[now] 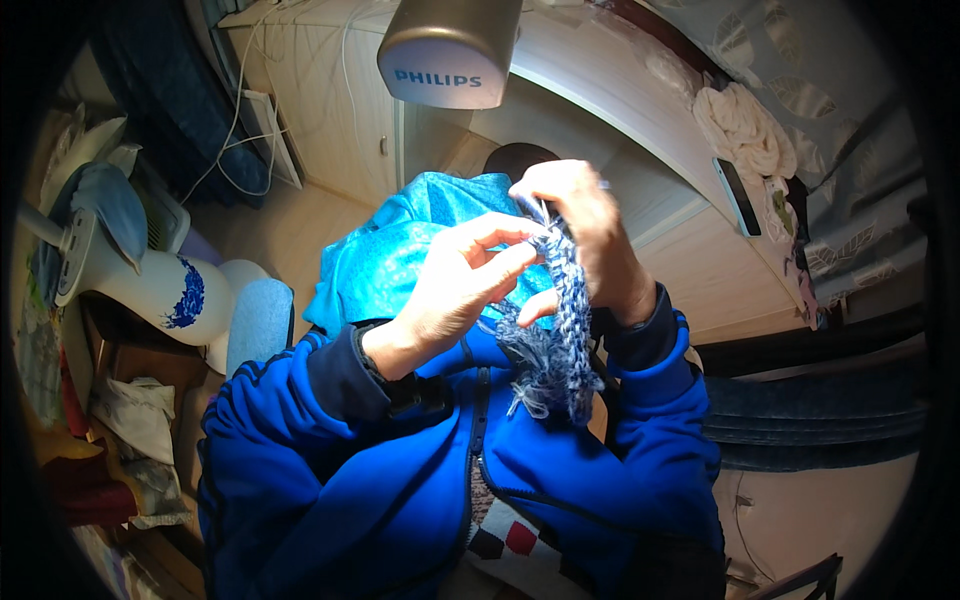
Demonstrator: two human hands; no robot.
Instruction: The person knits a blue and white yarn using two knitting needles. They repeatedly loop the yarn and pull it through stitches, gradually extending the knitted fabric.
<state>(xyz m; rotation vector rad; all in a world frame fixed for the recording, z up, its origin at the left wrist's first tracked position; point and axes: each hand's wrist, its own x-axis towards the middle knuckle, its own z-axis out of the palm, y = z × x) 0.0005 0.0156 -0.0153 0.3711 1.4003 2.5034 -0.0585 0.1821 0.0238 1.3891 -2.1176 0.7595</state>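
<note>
A narrow strip of blue and white knitting (568, 300) hangs upright in front of my chest, its top edge between my two hands. My left hand (469, 281) pinches that top edge between thumb and fingertips. Bent over the top from the right, my right hand (581, 217) grips what looks like a thin needle or hook; its exact form is hidden by the fingers and blurred. Loose fuzzy blue-grey yarn (529, 352) dangles beside the strip. Turquoise cloth (382, 262) lies behind my left hand.
A Philips lamp head (442, 56) hangs above the hands. Ahead stands a pale wooden desk (667, 142), with a phone (736, 196) and a bundle of cream cloth (745, 133) on its right part. A white vase-like object with blue decoration (161, 289) is at the left.
</note>
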